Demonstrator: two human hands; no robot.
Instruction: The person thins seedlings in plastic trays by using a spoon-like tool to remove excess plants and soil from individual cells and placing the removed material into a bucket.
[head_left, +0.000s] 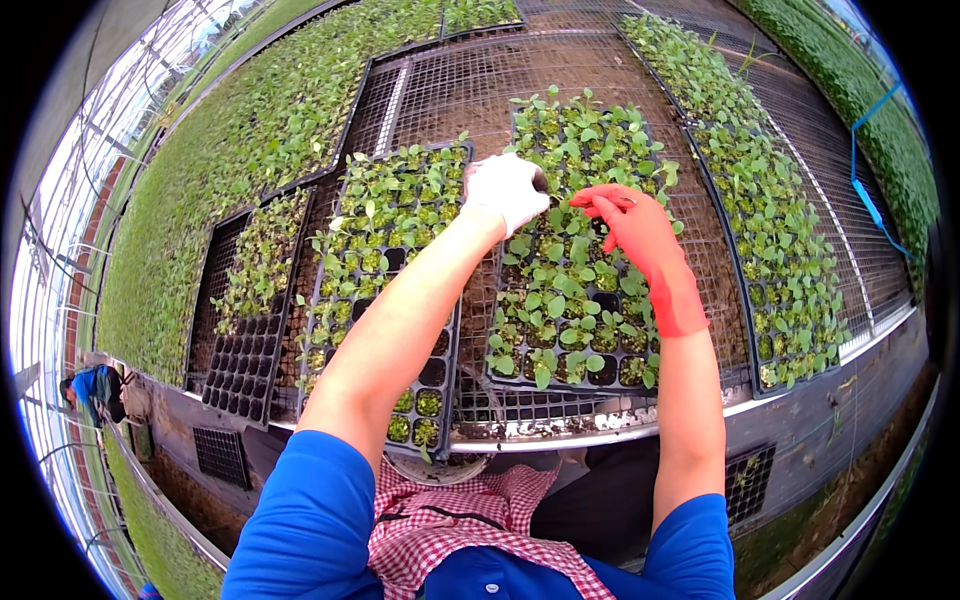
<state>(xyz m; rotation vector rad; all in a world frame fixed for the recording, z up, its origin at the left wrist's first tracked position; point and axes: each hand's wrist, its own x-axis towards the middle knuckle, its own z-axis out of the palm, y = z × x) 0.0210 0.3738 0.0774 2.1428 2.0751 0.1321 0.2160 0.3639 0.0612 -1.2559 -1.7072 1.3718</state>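
My left hand (510, 191), in a white glove, has its fingers curled over the left edge of a black plug tray of leafy seedlings (555, 307) on the mesh bench. What its fingertips touch is too small to tell. My right hand (619, 217), in a red rubber glove, is over the same tray just to the right, with thumb and forefinger pinched on a small thin metal tool (626, 200); its kind is unclear. A second seedling tray (371, 259) lies to the left, partly under my left forearm, with some cells showing bare dark soil.
A tray with empty cells (241, 369) and seedlings lies at the left. More seedling trays (780, 247) line the right side; a broad bed of seedlings (247, 120) fills the far left. A bowl (435, 471) is below the bench's metal edge (555, 444). A person (94, 394) bends at far left.
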